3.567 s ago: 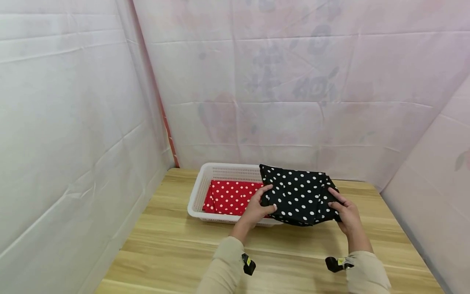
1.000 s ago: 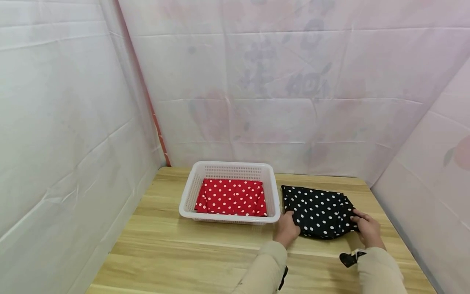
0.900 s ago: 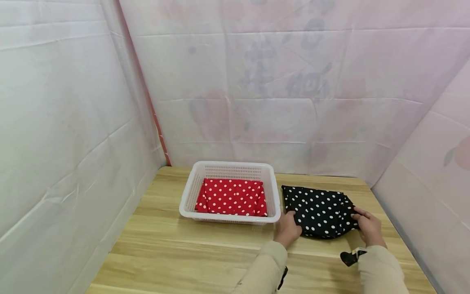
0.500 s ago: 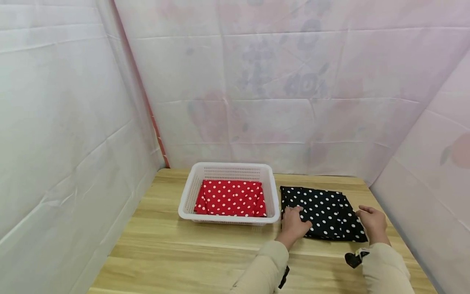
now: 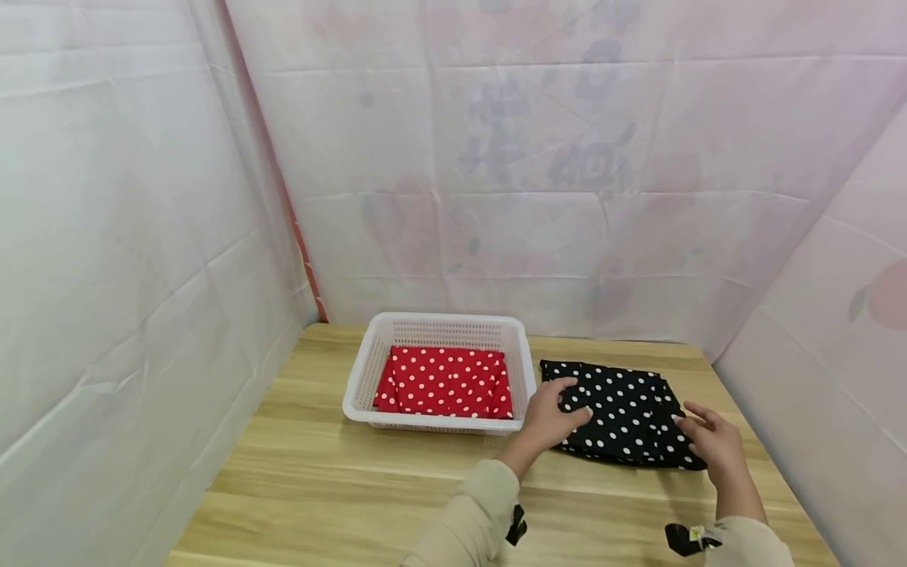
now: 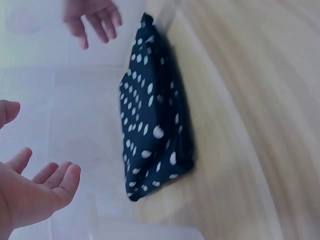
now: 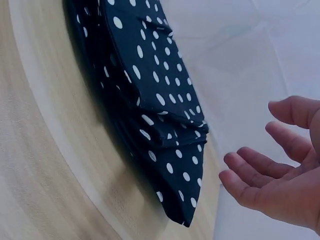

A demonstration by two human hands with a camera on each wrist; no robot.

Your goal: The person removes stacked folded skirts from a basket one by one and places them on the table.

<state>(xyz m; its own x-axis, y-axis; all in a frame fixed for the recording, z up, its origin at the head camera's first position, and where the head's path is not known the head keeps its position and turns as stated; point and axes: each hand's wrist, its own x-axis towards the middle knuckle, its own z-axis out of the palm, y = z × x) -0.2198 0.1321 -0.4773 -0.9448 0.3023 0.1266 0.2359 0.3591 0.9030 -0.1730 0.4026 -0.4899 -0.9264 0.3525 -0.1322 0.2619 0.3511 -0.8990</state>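
Observation:
A folded black cloth with white polka dots [image 5: 620, 409] lies flat on the wooden table, right of the basket. My left hand [image 5: 551, 415] hovers over its left end, fingers spread and holding nothing; the left wrist view shows a gap between that hand [image 6: 40, 192] and the black cloth [image 6: 150, 110]. Over the cloth's right end is my right hand [image 5: 716, 442], relaxed and apart from it in the right wrist view, where the layered folds of the cloth [image 7: 155, 100] show. A folded red cloth with white dots [image 5: 449, 383] lies inside the white basket [image 5: 354, 386].
The wooden table [image 5: 319, 488] extends in front of the basket and to its left. White printed sheeting [image 5: 524, 157] hangs behind the table and along both sides. Small black cameras [image 5: 690, 539] sit at the sleeve cuffs.
The black dotted cloth has come down from over the basket's right side onto the table. Both hands have let go of it and lifted away; the left has moved slightly left.

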